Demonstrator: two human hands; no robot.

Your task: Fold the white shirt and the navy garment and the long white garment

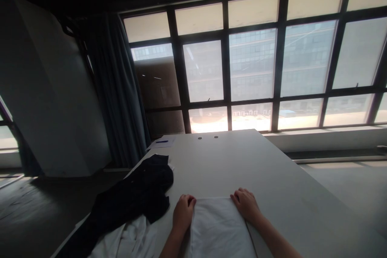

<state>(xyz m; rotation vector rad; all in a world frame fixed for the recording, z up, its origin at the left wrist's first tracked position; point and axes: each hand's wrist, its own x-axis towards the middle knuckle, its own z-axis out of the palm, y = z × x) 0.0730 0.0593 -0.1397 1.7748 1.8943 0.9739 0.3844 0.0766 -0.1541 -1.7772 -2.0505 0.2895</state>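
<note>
1. The left hand (183,212) and right hand (246,204), as we see them, rest at the upper corners of the cloth, one on each side, with the fingers curled and partly closed. We cannot tell whether either hand pinches the fabric or only presses on it.
2. We identify the folded white cloth (219,229) as the item between the hands. It lies flat on the near part of the tabletop (287,193), and its lower end runs out of view.
3. To the left of the left hand, we note a dark garment (136,189), rumpled and lying across the tabletop's left edge. A crumpled white fabric (127,240) lies against its lower part, just beside the left hand's wrist.
4. At the far end of the tabletop, we find a sheet of paper (169,143) with a blue pen (162,141) on it. Two small round holes (208,137) lie to its right.
5. Beyond the tabletop, we see a large gridded window (252,64), with a dark curtain (116,88) at its left.
</note>
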